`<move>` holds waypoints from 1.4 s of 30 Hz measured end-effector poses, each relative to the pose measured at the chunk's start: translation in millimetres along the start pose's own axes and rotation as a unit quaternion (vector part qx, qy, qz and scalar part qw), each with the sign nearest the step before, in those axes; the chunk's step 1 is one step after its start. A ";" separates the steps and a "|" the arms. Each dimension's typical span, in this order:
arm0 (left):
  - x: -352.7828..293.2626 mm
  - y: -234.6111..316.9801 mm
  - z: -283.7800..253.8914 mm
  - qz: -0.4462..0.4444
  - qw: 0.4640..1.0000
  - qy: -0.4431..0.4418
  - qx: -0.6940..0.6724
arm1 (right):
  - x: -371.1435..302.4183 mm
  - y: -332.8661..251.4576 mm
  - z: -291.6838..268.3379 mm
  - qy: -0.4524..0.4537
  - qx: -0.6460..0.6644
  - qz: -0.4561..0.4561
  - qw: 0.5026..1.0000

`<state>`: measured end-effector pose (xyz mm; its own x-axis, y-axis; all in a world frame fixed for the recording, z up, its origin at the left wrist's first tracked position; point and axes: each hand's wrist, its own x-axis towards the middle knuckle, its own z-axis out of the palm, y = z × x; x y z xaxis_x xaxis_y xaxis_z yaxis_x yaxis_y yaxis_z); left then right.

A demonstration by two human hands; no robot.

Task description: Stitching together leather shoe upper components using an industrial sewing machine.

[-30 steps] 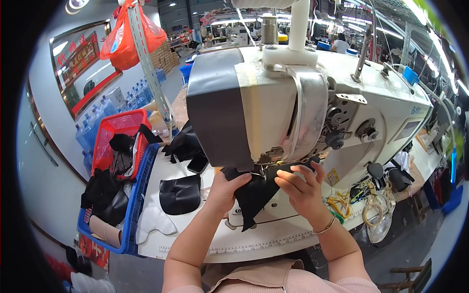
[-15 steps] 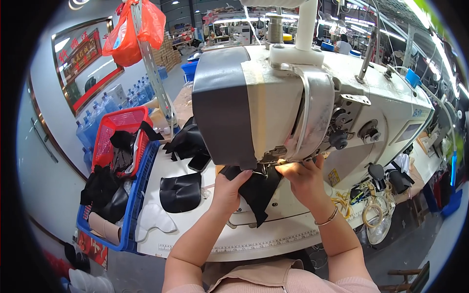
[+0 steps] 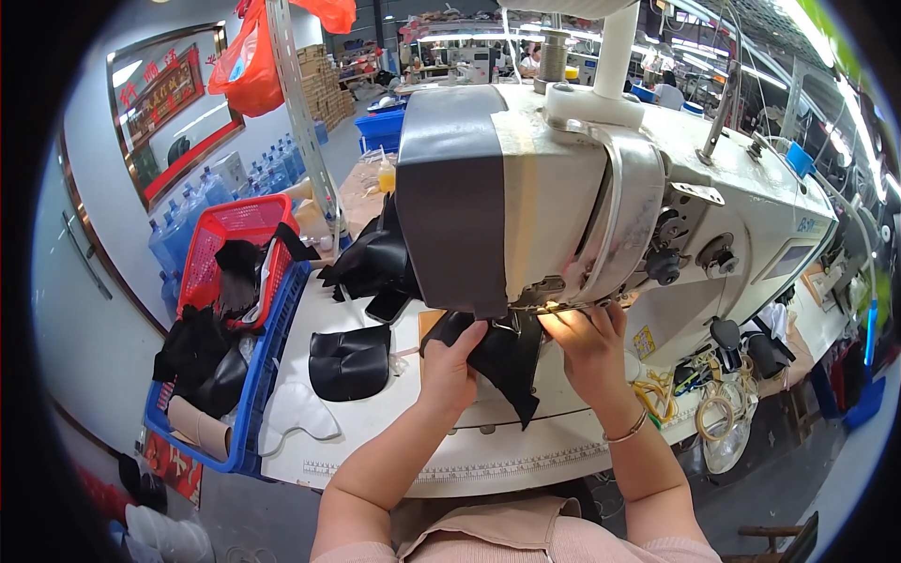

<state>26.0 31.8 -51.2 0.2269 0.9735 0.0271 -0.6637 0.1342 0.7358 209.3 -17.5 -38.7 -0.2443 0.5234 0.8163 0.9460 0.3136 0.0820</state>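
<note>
Under the head of a sewing machine [image 3: 544,197] lies a black leather-like piece [image 3: 507,371], its pointed end hanging toward me. My left hand [image 3: 450,366] grips its left side, thumb on top and fingers curled under. At its right edge, beside the lit needle area, my right hand [image 3: 591,352] is closed on the material; its fingertips are partly hidden by the machine. The machine head covers the far part of the piece. Another black stitched panel [image 3: 350,363] rests flat on the white table [image 3: 450,477], left of my left hand.
At left, a blue crate [image 3: 272,399] and a red basket [image 3: 199,267] hold black pieces. A phone [image 3: 387,305] lies near a black heap [image 3: 371,253]. A white cut piece [image 3: 298,413] sits by the crate. Tape rolls and cords [image 3: 716,416] are at right.
The whole view has shifted slightly, with the machine now further right in the picture. Both hands stay on the black piece, whose hanging tip has swung a little to the right.
</note>
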 end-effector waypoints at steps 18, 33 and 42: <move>-19.1 0.8 -8.7 0.002 0.998 -0.019 0.062 | -44.1 -29.6 -6.3 0.063 0.111 -0.086 0.988; -20.2 -0.3 -3.6 -0.054 0.998 0.003 -0.041 | -31.1 -23.2 -9.9 0.060 0.128 -0.090 0.986; -21.1 1.2 -3.2 -0.027 0.999 -0.024 -0.009 | -28.2 -14.3 -5.6 0.059 0.147 -0.083 0.984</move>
<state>18.2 12.0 -53.0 0.2963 0.9549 0.0211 -0.6618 0.1894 0.7254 203.8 -41.2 -59.7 -0.3472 0.3558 0.8677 0.7890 0.6110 0.0652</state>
